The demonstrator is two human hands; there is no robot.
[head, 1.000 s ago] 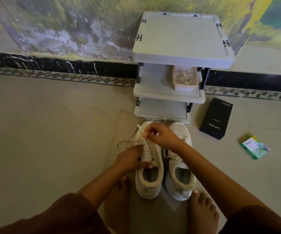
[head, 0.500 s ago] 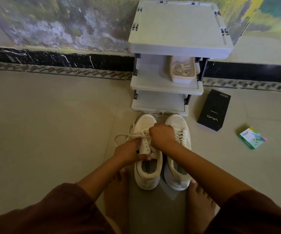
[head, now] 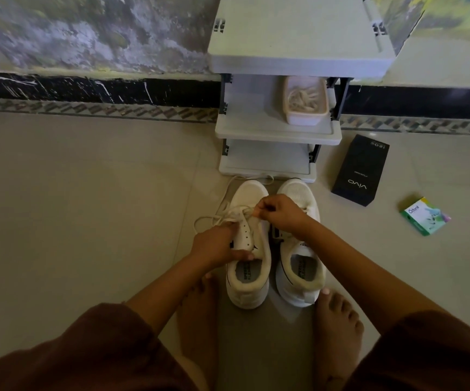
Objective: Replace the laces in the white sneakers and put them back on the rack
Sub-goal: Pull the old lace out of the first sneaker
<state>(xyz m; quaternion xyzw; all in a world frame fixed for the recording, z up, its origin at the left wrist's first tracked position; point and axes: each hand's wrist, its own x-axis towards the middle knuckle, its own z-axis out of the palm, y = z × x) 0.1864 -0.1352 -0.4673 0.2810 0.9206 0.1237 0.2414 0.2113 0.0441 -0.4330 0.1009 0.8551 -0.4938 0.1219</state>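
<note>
Tiled floor by rack (head: 277, 129): right hand (head: 280, 214) has come down from its raised pull, pinching lace (head: 235, 211) low; left hand (head: 217, 245) grips left sneaker (head: 249, 249). Lacing continues.

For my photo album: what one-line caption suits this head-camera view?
Left hand steadies the left sneaker while right hand pulls its lace, before the rack.

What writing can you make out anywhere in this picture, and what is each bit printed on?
"vivo": on the black box lying on the floor right of the rack, seen upside down.
"120": small print at the far end of that box; the character after it is unclear.
"Odonil": on the small green packet; its finer print is too small to read.
Insole print inside both sneakers: dark lettering, too blurred to read.
</note>
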